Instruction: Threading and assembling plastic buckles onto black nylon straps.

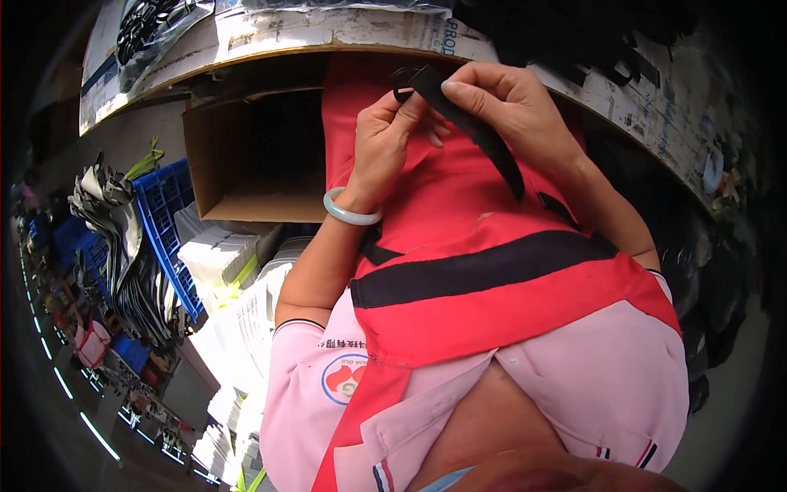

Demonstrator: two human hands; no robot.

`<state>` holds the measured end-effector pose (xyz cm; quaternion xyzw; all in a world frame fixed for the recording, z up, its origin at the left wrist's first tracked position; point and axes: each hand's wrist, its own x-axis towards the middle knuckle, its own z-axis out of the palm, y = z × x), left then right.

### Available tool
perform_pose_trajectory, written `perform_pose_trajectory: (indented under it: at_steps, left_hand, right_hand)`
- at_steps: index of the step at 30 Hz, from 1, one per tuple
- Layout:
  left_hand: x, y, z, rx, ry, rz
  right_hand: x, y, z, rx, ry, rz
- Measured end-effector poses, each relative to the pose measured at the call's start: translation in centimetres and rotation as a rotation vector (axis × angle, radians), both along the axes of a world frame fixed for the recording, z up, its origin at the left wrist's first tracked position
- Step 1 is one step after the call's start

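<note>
My left hand [383, 141], with a pale bangle [352, 208] at its wrist, pinches the end of a black strap [484, 139] in front of the red apron [459, 213]. A small black loop or buckle [404, 84] shows at that end, just above the left fingertips; its exact shape is hard to make out. The right hand [507, 105] grips the same strap between thumb and bent forefinger, close to the left fingers. From there the strap's loose end hangs down over the apron.
Across the top runs a worn worktable edge [287, 29]. A clear bag of black parts [152, 37] lies on its left, a heap of black straps [566, 41] on its right. Below stand an open cardboard box [262, 209], a blue crate [168, 230] and bundled white stacks [225, 258].
</note>
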<state>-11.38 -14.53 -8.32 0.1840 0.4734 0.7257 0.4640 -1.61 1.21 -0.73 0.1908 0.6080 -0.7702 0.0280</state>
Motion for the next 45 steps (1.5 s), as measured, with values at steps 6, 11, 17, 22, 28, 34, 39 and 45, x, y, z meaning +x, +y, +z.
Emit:
perform_pose_trajectory:
  at_steps: [6,11,17,22,28,34,39,45]
  left_hand:
    - [0.8,1.3,0.1,0.011,0.139,0.105]
    - [0.8,1.8,0.2,0.03,0.019,0.097]
    - [0.8,1.4,0.6,0.139,-0.083,0.068]
    - [1.4,1.9,-0.6,0.297,-0.032,0.124]
    - [0.8,1.1,-0.6,0.221,0.161,0.179]
    - [-1.0,0.3,-2.1,-0.018,0.903,0.168]
    - [-2.2,-0.2,-2.2,-0.019,-0.168,0.009]
    - [-1.6,-0.1,-2.5,-0.109,-0.139,0.129]
  right_hand:
    - [0.6,-0.6,-2.1,-0.275,-0.104,-0.098]
    - [0.1,-1.0,-2.1,-0.285,-0.104,-0.159]
    - [-0.4,-1.6,-2.6,-0.3,-0.11,-0.213]
    - [-1.0,-2.4,-3.3,-0.234,-0.076,-0.255]
    - [-1.7,-2.9,-4.8,-0.274,0.048,-0.245]
    - [-1.8,0.8,-5.7,-0.258,-0.085,-0.005]
    - [-1.0,0.3,-6.2,-0.271,-0.101,-0.084]
    - [-0.6,-0.7,-6.6,0.473,0.318,0.009]
